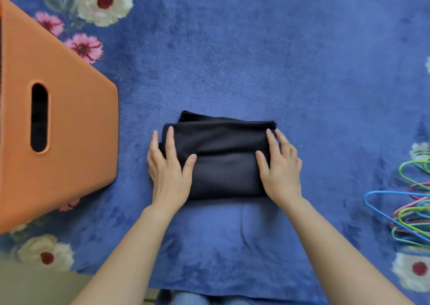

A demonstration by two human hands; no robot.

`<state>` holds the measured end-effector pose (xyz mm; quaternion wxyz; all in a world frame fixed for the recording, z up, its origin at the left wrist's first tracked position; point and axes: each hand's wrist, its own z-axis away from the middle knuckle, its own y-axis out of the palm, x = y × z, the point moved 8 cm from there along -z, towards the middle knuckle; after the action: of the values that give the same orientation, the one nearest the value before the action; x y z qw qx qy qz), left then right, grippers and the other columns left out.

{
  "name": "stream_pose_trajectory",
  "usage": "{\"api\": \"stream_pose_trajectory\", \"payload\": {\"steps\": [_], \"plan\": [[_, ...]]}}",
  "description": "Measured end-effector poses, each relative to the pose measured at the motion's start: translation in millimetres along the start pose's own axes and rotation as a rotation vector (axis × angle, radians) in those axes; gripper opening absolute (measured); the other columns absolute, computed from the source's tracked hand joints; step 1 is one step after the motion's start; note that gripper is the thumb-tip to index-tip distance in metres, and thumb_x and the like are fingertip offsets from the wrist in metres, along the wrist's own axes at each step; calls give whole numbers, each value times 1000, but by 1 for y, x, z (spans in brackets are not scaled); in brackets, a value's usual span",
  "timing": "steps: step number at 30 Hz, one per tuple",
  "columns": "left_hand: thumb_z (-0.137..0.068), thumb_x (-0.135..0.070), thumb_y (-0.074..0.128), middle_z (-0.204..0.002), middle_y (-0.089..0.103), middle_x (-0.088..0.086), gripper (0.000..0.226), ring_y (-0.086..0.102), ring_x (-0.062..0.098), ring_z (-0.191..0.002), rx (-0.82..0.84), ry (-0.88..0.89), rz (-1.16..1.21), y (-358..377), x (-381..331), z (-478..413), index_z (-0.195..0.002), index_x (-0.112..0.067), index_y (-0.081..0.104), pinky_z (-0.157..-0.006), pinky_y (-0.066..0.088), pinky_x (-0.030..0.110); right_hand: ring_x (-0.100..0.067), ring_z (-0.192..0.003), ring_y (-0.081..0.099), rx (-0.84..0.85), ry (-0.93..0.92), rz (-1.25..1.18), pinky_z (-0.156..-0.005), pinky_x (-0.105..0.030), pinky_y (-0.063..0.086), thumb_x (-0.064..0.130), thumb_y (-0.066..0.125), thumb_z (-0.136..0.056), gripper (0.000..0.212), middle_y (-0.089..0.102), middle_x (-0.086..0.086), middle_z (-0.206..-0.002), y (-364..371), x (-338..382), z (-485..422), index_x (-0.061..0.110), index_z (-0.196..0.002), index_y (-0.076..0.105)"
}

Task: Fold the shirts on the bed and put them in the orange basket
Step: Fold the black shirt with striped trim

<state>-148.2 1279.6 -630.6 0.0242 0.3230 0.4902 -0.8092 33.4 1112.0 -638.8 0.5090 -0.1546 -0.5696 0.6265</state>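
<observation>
At the left edge of the frame stands the orange basket (69, 128), its plain side wall pierced by a dark oval handle slot (39, 117). It sits on a blue blanket (256, 60) printed with white and pink flowers. Just right of it, the left hand (168, 174) lies flat on the left end of the black shirt (223, 160), fingers straight, thumb spread across the cloth. The shirt lies at centre frame, folded into a compact rectangle, with layered edges showing along its top. The right hand (281, 172) presses the right end the same way, fingers extended. Coloured wire hangers (409, 211) are heaped at the right edge.
</observation>
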Motion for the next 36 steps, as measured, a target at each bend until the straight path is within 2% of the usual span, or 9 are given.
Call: {"api": "stream_pose_trajectory", "payload": {"steps": [4, 8, 10, 15, 23, 25, 29, 33, 36], "plan": [[-80, -34, 74, -143, 34, -2, 85, 39, 11, -129, 27, -445, 472, -13, 23, 29, -147, -24, 23, -111, 32, 35, -17, -100, 55, 136, 467, -572, -90, -31, 45, 31, 70, -84, 63, 56, -4, -110, -8, -34, 29, 13, -136, 40], [-77, -18, 74, -108, 71, 7, 25, 67, 18, -87, 270, -784, 900, -8, 23, 51, -100, -12, 65, -82, 54, 36, -17, -82, 63, 393, 655, -813, -72, -26, 48, 14, 68, -82, 24, 68, -7, -100, -9, -28, 37, 7, -104, 61], [-69, -19, 76, -102, 72, 12, 29, 68, 24, -83, 393, -871, 1025, -18, 14, 68, -96, -10, 70, -79, 54, 39, -19, -73, 59, 517, 653, -884, -62, -27, 44, 12, 63, -82, 5, 67, -7, -88, -26, -11, 42, 8, -85, 62], [-65, -22, 73, -104, 73, 5, 44, 71, 20, -88, 425, -733, 1227, -88, -18, 105, -109, -15, 67, -67, 57, 34, -19, -79, 64, 590, 482, -1031, -67, -29, 45, 9, 53, -89, 13, 71, -5, -93, -92, 37, 70, 13, -92, 64], [-80, -15, 70, -126, 63, 2, 53, 60, 16, -116, 345, -297, 1229, -221, -48, 142, -130, -17, 53, -100, 46, 33, -22, -90, 69, 613, 284, -1053, -72, -33, 51, 4, 51, -89, 28, 72, -7, -106, -169, 127, 111, 14, -111, 66], [-75, -15, 77, -122, 66, 7, 54, 63, 21, -112, 321, -297, 1217, -248, -42, 144, -124, -13, 56, -96, 48, 37, -23, -91, 69, 591, 210, -1013, -74, -34, 51, 4, 53, -88, 27, 72, -8, -105, -186, 159, 110, 14, -109, 67], [-66, -22, 83, -106, 69, 12, 53, 65, 30, -87, 215, -317, 1173, -309, -8, 134, -112, -10, 59, -66, 49, 34, -21, -84, 69, 458, 50, -860, -72, -32, 53, 4, 60, -86, 21, 73, -6, -96, -214, 241, 100, 14, -103, 69], [-79, -17, 74, -108, 69, 9, 31, 66, 28, -94, 171, -400, 1147, -342, 35, 110, -107, -11, 60, -78, 52, 41, -21, -75, 66, 297, -62, -626, -70, -32, 52, 6, 64, -86, 12, 68, -6, -83, -213, 319, 86, 10, -98, 66], [-85, -18, 69, -106, 68, 10, 26, 67, 23, -87, 214, -460, 1125, -355, 67, 94, -108, -10, 58, -64, 55, 34, -23, -76, 62, 220, -139, -434, -66, -29, 48, 9, 61, -87, 7, 63, -3, -78, -198, 378, 73, 12, -94, 63]]}}
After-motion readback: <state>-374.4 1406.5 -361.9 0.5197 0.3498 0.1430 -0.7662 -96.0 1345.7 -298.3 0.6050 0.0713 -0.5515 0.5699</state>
